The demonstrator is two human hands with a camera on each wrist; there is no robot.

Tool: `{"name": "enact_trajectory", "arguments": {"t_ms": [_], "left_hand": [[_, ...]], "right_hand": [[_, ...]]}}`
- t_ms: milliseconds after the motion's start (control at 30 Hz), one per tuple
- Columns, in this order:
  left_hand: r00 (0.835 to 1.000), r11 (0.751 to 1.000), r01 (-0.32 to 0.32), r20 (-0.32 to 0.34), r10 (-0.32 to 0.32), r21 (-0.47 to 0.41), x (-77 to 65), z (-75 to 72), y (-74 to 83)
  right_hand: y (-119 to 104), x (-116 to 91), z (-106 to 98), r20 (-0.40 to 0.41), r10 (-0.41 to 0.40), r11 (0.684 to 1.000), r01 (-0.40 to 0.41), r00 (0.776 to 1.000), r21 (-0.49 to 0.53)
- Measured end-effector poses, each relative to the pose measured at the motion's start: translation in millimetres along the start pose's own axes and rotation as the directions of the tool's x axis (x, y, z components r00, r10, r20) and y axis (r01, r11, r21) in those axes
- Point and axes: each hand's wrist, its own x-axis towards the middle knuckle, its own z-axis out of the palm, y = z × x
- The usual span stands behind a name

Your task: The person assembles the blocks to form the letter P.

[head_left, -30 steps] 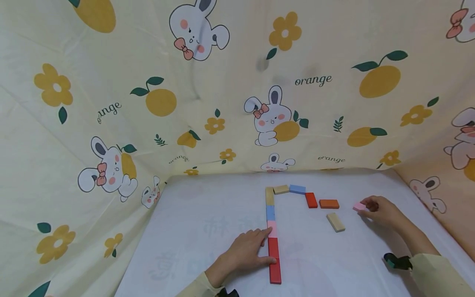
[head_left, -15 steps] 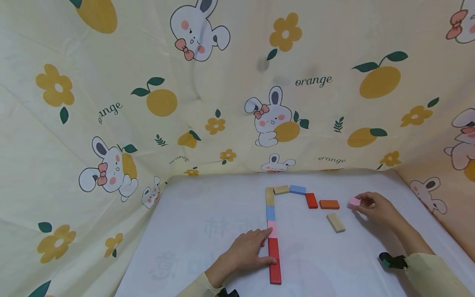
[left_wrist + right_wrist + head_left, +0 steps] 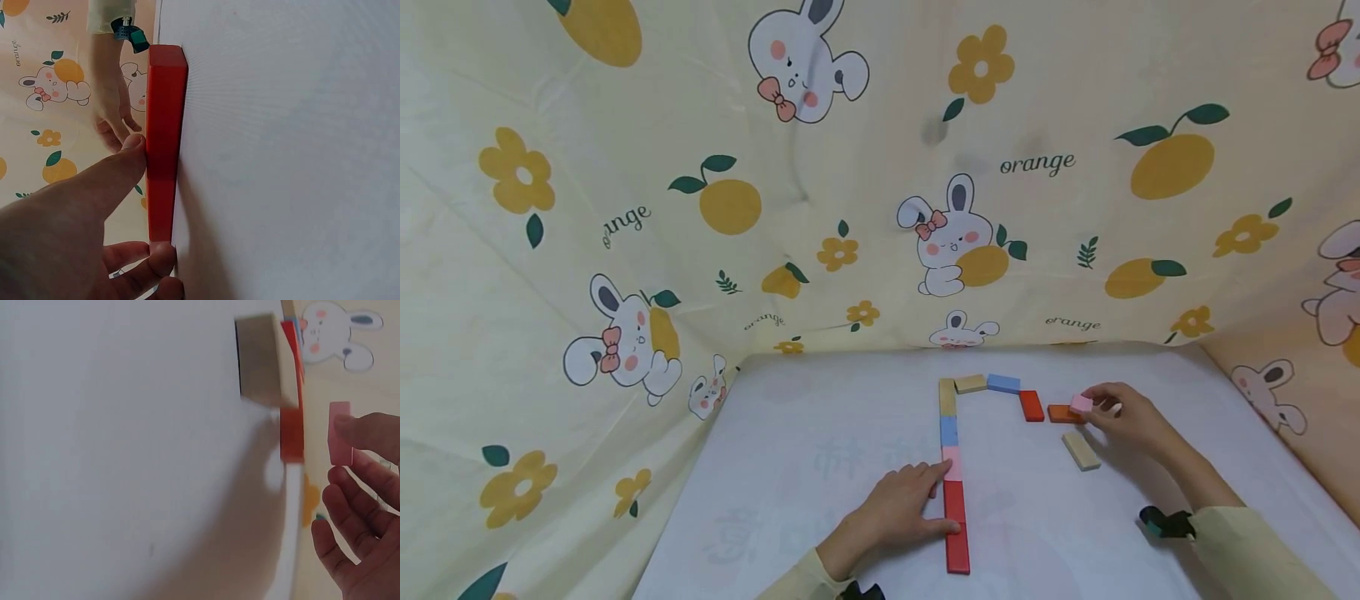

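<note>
My right hand (image 3: 1131, 417) pinches a pink block (image 3: 339, 434) between thumb and fingers, held above the table. In the head view it overlaps the orange block (image 3: 1062, 413). My left hand (image 3: 898, 504) lies along a straight column of blocks, its thumb on the red blocks (image 3: 164, 125) and its index fingertip on the pink block (image 3: 951, 467) there. Beyond that fingertip the column continues with a blue block (image 3: 949, 431) and a tan block (image 3: 947, 397). A loose tan block (image 3: 1081, 452) lies angled just left of my right wrist.
From the column's far end, a tan block (image 3: 971, 384), a blue block (image 3: 1003, 383) and a red block (image 3: 1032, 406) run rightward toward the orange one. The white tabletop (image 3: 775, 467) meets a printed cloth wall (image 3: 850, 167) at the back.
My right hand has moved left with the pink block, from the right side of the table to over the orange block. My left hand has stayed in place on the column.
</note>
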Motion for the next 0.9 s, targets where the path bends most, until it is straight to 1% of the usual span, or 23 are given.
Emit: {"name": "enact_trajectory", "arguments": {"t_ms": [233,367,700,900], "left_hand": [[1.000,1.000,-0.004,-0.001,0.004,0.004,0.2,0.1,-0.2],[1.000,1.000,-0.008,-0.002,0.008,0.002,0.6,0.6,-1.0],[1.000,1.000,0.004,0.009,-0.004,0.000,2.5,1.2,-2.3],[1.000,1.000,0.021,0.018,-0.021,-0.003,2.8,1.2,-0.8]], "right_hand": [[-19,5,15,0.038,0.018,0.999,-0.019,0.999,0.029],[-27,9,24,0.042,0.015,0.999,-0.017,0.999,0.034],[-47,11,46,0.047,-0.085,0.995,0.082,0.995,0.061],[-57,13,58,0.089,-0.104,0.989,0.094,0.991,0.111]]}}
